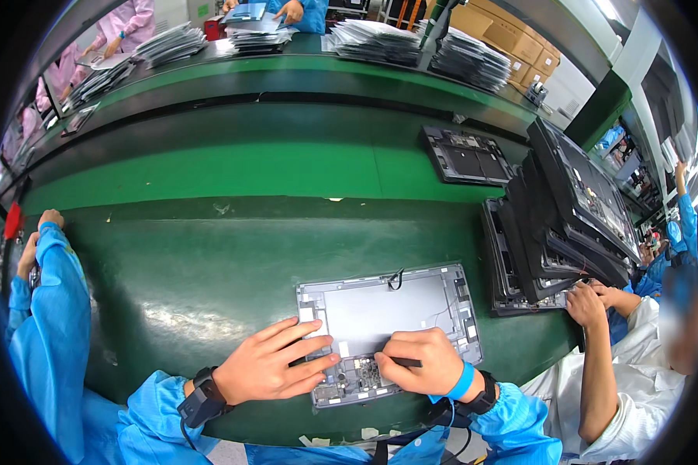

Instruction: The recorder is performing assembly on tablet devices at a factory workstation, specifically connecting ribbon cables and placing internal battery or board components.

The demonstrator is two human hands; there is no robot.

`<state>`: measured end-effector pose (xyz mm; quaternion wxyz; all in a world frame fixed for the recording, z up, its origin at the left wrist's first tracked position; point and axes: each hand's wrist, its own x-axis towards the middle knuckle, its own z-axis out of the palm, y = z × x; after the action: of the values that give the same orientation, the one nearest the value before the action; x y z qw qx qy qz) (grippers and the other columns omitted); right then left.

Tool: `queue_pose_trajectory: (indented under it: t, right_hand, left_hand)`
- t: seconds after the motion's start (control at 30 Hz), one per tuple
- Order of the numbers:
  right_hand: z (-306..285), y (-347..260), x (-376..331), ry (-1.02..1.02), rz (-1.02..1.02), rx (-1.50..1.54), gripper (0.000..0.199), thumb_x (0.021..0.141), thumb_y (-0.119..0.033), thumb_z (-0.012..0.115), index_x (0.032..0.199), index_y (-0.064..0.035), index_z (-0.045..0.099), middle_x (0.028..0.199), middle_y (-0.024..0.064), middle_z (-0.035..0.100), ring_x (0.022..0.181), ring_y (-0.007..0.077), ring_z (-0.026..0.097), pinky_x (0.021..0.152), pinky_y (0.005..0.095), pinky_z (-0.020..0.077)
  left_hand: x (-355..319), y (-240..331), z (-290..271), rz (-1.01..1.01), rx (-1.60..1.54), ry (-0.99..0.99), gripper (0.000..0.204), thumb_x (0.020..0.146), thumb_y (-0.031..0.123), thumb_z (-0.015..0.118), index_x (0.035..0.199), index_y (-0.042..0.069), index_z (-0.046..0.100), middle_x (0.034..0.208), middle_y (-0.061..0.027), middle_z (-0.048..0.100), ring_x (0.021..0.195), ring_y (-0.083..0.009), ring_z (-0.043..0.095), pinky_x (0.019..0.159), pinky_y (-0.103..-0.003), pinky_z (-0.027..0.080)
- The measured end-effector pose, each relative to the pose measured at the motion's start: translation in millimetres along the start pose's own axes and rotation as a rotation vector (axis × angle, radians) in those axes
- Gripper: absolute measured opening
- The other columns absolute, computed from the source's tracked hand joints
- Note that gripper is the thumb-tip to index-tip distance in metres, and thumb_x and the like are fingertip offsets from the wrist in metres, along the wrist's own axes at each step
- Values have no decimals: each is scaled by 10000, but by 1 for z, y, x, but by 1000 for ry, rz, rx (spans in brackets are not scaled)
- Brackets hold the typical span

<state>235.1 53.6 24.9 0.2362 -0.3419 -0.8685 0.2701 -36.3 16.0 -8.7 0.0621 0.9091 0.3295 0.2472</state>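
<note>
An opened tablet chassis (380, 310), with a smooth silver-grey panel in its middle, lies flat on the green bench in front of me. Along its near side runs an exposed circuit board (364, 373), and a short black cable (396, 280) loops up at the far edge. My left hand (275, 363) rests palm down with fingers spread over the chassis's left side. Closed in a pinch above the board, my right hand (426, 360) grips a slim dark tool (406, 362); its working tip is hidden.
At the right leans a tall stack of dark tablet chassis (551, 225), with a white-sleeved co-worker's hands (589, 302) at its base. Another opened chassis (467, 156) lies beyond. A blue-sleeved arm (58, 287) reaches in at left. Piled panels (376, 40) line the far shelf.
</note>
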Motion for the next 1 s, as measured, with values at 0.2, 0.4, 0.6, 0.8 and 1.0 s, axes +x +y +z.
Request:
queue_pose_trajectory:
  t: [0.2,0.4,0.6,0.8,1.0]
  right_hand:
    - [2,-3,0,-18,-21,-94,155,813,-139,679,690,-68,618,621,52,553,528,265,587,452,371,459]
    - [-1,0,-1,-10,-5,-77,141,811,-130,678,703,-66,616,649,55,566,533,257,589,445,372,459]
    - [-1,8,-7,-6,-41,9,166,834,-142,684,702,-73,612,640,41,541,522,247,582,428,371,438]
    - [2,7,-2,-20,-98,-53,206,843,-156,689,681,-75,589,634,40,519,520,244,581,421,374,429]
    - [3,4,-2,-11,-109,-118,203,847,-159,687,689,-80,588,636,36,511,521,247,582,423,380,432]
  left_hand:
    - [0,1,-3,0,35,-24,309,853,283,695,1153,211,707,1227,-18,637,1238,-230,559,1028,-410,466]
    - [1,1,-4,6,49,-34,303,857,284,689,1148,202,707,1233,-15,637,1241,-230,557,1030,-404,464]
    - [1,0,-4,10,45,-49,308,856,288,689,1150,195,707,1241,-17,637,1247,-234,554,1034,-400,466]
    - [2,-1,-4,7,16,-30,324,828,253,710,1147,197,716,1222,-31,641,1236,-256,564,990,-423,505]
    - [3,-1,-3,8,14,-28,323,828,243,706,1147,194,717,1221,-35,642,1231,-259,570,982,-421,512]
